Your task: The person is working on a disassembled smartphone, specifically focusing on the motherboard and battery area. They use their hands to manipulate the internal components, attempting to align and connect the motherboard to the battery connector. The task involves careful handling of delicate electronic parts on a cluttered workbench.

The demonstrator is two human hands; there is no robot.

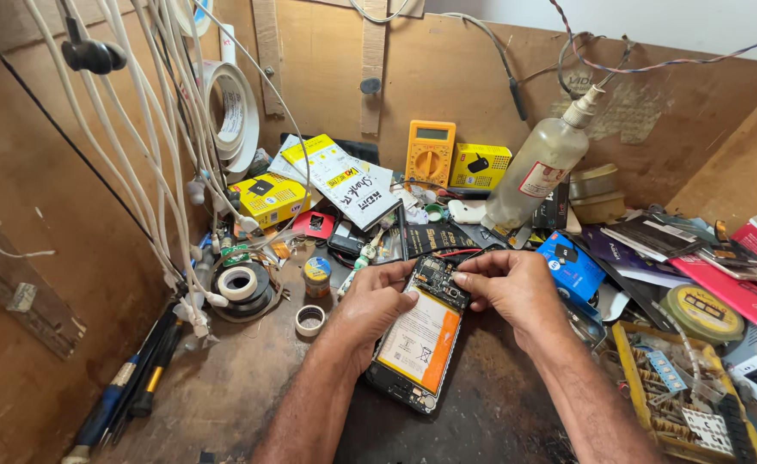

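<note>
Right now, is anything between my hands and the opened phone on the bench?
Nothing visible. The left hand rests on the opened phone at its left edge, and the right hand has its fingertips on the circuit board at the top end.

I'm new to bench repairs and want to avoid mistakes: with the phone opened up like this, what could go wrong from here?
1. Both hands, left hand and right hand, pinch at the circuit board of the opened phone; a slip might damage small parts.
2. The exposed battery lies right below; pressure could dent it.
3. The liquid bottle leans nearby and might tip onto the clutter.
</note>
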